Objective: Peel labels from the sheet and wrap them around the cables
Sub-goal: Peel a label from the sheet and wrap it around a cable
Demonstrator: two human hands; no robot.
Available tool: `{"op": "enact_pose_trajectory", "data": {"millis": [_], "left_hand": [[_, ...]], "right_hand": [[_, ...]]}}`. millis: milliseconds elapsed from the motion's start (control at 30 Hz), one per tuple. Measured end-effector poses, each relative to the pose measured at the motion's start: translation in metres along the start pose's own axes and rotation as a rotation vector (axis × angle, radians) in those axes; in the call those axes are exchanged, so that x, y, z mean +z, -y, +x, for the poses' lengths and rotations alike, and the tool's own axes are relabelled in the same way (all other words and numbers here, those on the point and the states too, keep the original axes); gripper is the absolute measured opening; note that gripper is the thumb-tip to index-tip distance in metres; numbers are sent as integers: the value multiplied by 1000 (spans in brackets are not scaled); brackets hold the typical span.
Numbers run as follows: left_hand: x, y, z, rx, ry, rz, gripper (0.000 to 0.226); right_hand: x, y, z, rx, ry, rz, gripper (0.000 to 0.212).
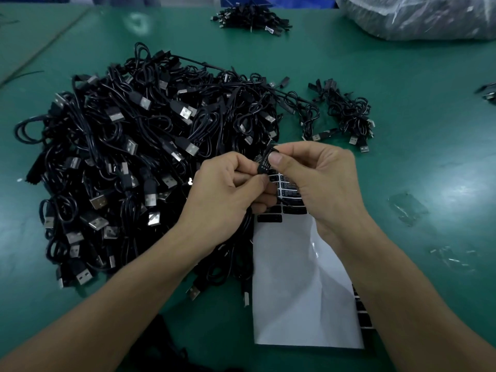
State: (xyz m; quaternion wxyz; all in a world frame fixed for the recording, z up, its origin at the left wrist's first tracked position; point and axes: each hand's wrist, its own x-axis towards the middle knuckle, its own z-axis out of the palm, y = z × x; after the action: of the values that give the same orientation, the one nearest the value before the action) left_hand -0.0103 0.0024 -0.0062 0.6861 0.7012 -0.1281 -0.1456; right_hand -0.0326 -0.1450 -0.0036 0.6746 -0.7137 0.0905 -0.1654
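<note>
Green mat (pixel 418 108), heaped black cables (pixel 128 157), left hand (pixel 228 190) and right hand (pixel 319 178) pinching label (pixel 264 163)

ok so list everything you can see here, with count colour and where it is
USB cable pile: one, cables too many to count, black, left-centre of table
small cable bundle: one, black, right of the pile
far cable bundle: one, black, far edge, centre
plastic bag: one, clear, far right corner
label sheet: one, white backing, black labels, under the hands
label: one, black with white print, between both hands
table: one, green
left hand: pinches the label
right hand: pinches the label
</note>
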Motion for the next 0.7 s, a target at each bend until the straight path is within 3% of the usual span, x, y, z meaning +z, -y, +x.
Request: {"op": "enact_pose_trajectory", "data": {"millis": [700], "left_hand": [[1,-1,-1,8,1,11,5]], "right_hand": [[2,2,0,107,-27,47,12]]}}
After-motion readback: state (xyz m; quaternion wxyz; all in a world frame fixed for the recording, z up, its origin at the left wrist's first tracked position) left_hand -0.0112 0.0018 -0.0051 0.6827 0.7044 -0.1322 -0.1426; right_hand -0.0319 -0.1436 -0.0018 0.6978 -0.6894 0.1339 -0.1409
